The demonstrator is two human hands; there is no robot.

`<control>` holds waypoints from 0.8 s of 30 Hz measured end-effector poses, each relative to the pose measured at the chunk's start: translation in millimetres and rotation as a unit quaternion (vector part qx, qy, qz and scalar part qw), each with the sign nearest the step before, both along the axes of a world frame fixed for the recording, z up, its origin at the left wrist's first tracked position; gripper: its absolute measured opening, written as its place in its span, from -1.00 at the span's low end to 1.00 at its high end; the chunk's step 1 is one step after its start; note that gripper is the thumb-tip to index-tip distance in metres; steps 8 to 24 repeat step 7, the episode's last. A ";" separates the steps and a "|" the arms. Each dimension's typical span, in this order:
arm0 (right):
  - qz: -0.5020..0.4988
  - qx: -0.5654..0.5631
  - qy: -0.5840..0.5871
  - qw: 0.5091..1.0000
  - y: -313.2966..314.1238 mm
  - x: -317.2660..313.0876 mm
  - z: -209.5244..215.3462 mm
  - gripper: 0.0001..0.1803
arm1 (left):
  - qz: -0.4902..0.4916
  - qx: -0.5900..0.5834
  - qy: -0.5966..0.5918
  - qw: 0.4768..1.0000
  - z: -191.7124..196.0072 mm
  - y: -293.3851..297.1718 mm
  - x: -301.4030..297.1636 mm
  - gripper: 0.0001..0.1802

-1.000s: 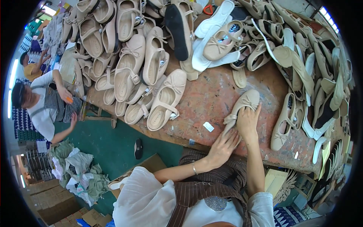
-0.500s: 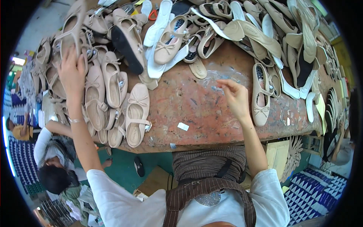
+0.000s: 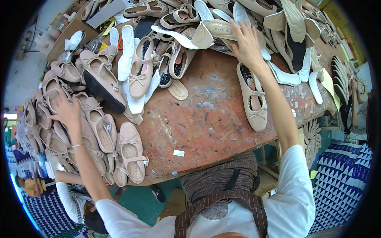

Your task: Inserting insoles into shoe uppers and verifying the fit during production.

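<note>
My left hand point(image 3: 68, 110) is spread over the pile of beige flat shoes on the left, next to a strapped shoe point(image 3: 50, 89); its fingers hold nothing. At the back, my right hand point(image 3: 249, 48) reaches with fingers apart to a beige insole point(image 3: 218, 29) and the white insoles point(image 3: 239, 14) behind it. Whether its fingertips touch them I cannot tell. Below that hand lies a single beige bow shoe point(image 3: 256, 113) with a dark patterned inside. At the near left lies another bow shoe point(image 3: 131, 148) with its strap across.
A worn reddish worktable point(image 3: 198, 119) carries shoes and insoles along its back and sides. A small white label point(image 3: 178, 153) lies near the front edge. A loose beige insole piece point(image 3: 177, 90) lies mid-table. Another person point(image 3: 85, 206) is at the lower left.
My left hand has let go of the beige shoe it held up, now on the left pile. My right hand has moved from mid-table to the insoles at the back, opening. The view has turned.
</note>
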State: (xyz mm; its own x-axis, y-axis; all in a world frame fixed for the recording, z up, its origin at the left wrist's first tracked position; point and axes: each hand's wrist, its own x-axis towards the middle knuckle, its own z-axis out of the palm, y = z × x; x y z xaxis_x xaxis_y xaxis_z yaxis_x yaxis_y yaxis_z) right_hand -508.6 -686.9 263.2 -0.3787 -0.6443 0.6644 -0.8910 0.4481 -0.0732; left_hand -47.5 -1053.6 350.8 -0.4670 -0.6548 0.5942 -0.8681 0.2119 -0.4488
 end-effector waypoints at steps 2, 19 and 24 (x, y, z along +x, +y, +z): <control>0.032 0.054 -0.048 0.997 -3.5 -15.8 0.6 -0.33 | -0.214 0.049 0.107 0.970 -17.0 61.1 -52.6 -0.48; 0.064 -0.113 -0.070 0.989 18.2 -15.0 50.8 -0.40 | -0.486 0.274 0.176 0.811 -57.0 168.7 -146.7 -0.59; 0.064 -0.113 -0.070 0.989 18.2 -15.0 50.8 -0.40 | -0.486 0.274 0.176 0.811 -57.0 168.7 -146.7 -0.59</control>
